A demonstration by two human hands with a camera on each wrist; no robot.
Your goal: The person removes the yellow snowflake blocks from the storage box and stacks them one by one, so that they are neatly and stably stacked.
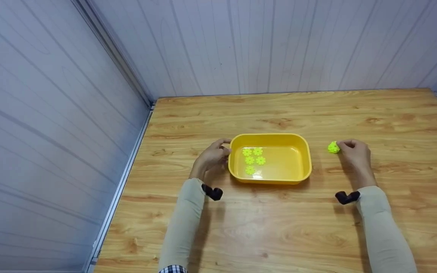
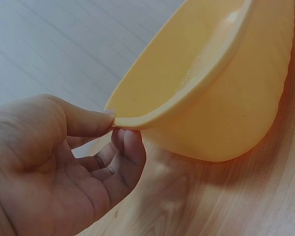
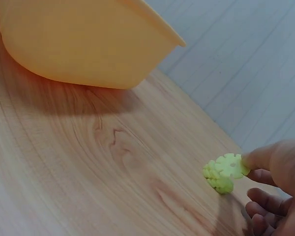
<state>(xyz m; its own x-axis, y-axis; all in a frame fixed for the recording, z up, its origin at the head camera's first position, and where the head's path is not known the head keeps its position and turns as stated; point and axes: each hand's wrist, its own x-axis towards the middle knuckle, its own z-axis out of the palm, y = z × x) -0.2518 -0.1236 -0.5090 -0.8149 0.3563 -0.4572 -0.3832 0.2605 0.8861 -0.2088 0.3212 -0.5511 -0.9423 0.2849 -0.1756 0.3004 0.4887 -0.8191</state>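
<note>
A yellow plastic tub (image 1: 302,159) stands on the wooden table, with several lime-green toothed discs (image 1: 253,159) lying flat in its left half. My left hand (image 1: 225,150) pinches the tub's left rim, thumb on top and fingers under the lip (image 2: 119,127); the tub (image 2: 226,98) fills that view. To the right of the tub, a small cluster of joined green discs (image 1: 333,147) sits on the table. My right hand (image 1: 340,145) holds it at its right edge, and one fingertip (image 3: 253,160) is on the cluster's (image 3: 222,173) top disc.
Pale panelled walls close the table (image 1: 279,235) at the back and along the left edge. A black wrist mount (image 1: 212,192) sits on each sleeve. The tub's outer wall (image 3: 78,44) lies left of the right hand across bare wood.
</note>
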